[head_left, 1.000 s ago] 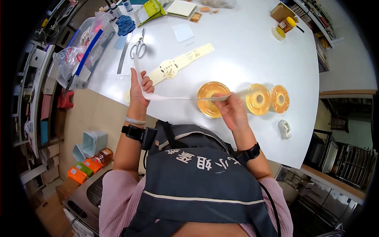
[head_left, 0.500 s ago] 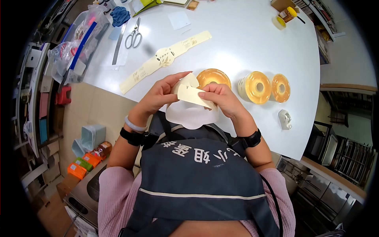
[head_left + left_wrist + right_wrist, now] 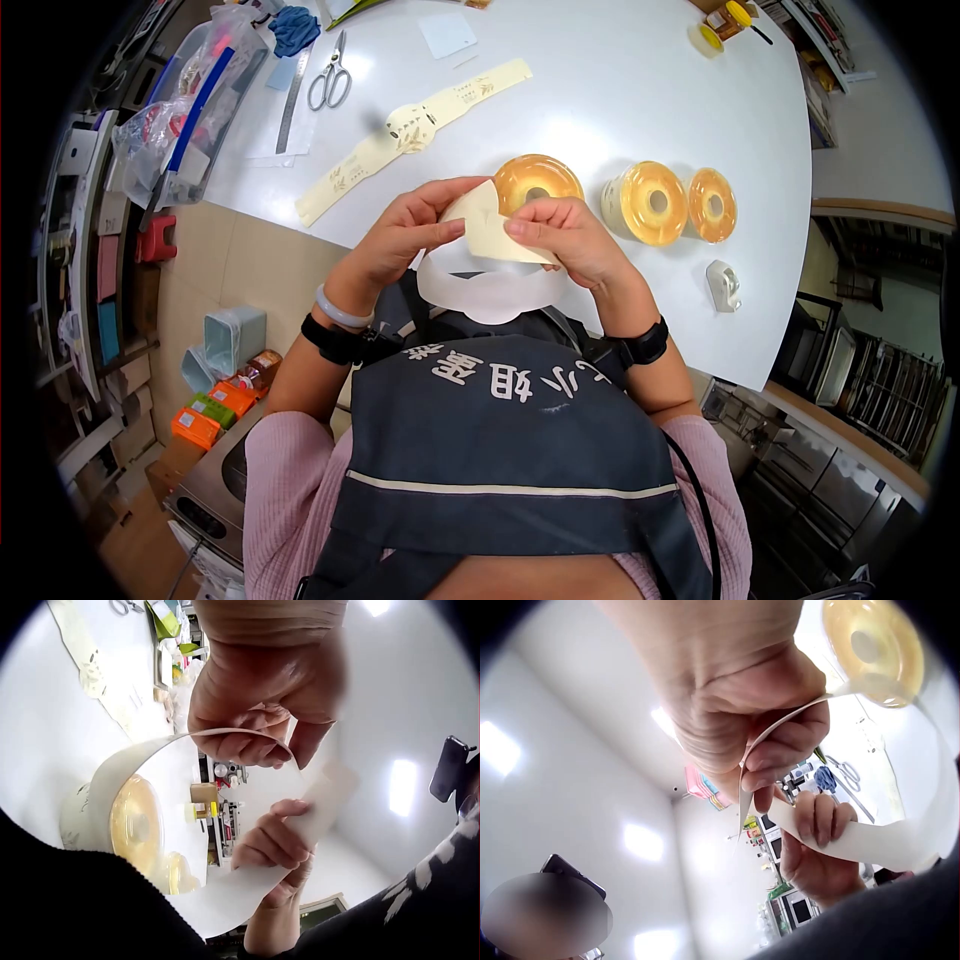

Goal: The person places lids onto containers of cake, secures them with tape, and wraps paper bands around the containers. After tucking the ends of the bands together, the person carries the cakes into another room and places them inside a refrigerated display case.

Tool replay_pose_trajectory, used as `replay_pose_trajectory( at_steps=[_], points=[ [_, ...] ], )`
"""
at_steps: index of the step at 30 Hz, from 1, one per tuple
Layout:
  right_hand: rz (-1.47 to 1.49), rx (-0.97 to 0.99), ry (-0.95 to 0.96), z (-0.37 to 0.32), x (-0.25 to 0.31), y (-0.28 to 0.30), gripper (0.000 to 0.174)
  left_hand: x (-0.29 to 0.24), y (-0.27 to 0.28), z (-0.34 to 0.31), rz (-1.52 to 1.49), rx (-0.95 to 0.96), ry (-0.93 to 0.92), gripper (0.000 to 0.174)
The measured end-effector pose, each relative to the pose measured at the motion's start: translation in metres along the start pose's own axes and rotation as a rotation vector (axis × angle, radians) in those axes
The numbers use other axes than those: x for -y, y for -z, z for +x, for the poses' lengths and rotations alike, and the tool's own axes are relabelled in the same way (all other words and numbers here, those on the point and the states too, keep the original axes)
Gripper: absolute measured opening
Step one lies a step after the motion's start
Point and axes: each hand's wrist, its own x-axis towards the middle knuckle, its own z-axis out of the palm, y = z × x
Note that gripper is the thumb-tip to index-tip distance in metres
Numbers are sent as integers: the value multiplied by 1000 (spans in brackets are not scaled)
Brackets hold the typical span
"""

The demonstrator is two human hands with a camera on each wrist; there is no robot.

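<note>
A cream paper band [image 3: 490,292], curved into a loop, hangs over the table's near edge, close to the apron. My left hand [image 3: 408,235] pinches one end between thumb and fingers. The other end is pinched by my right hand [image 3: 572,245], and the two ends cross between the hands. In the left wrist view the band [image 3: 142,754] arcs from one hand to the other, its inner face plain white. Just beyond the hands stands a round tub with a yellow ring-shaped top [image 3: 515,180], partly covered by the band and right hand.
Two more yellow-topped tubs [image 3: 655,205] stand to the right, with a small white tape dispenser [image 3: 722,287] nearer. A flat printed band [image 3: 410,130] lies left of centre. Scissors [image 3: 330,85], a ruler [image 3: 292,110] and a plastic bin of bags [image 3: 190,110] are farther left.
The band was stretched between spread hands. My hands have come together, bending it into a loop with crossing ends, and its ends have since shifted slightly over each other.
</note>
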Motion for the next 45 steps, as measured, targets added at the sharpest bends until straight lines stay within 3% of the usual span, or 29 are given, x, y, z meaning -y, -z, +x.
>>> replay_pose_trajectory(
  at_steps=[4,9,15,18,25,31,35,37,40,45],
  points=[
    [-62,-6,2,-3,-1,-4,20,0,-4,1,-94,-78,23,54],
    [16,-7,-13,2,-5,6,18,4,4,1,-174,84,8,52],
    [127,2,26,3,-13,6,16,11,0,5,-172,134,58,50],
    [193,-30,-29,2,-12,17,15,11,-2,5,-184,27,68,49],
    [196,-93,-81,2,-12,19,15,11,-5,7,-180,76,92,48],
    [40,-159,-118,5,-8,23,13,11,-3,10,63,108,8,46],
    [18,-205,-84,7,-13,29,10,3,-1,12,40,14,82,43],
    [96,-93,-96,6,-16,29,13,10,3,16,121,52,205,42],
    [80,-128,-99,5,-12,25,13,10,-8,15,12,-11,137,42],
    [170,-166,-84,6,-17,25,13,13,-4,16,-73,12,192,43]
  ],
)
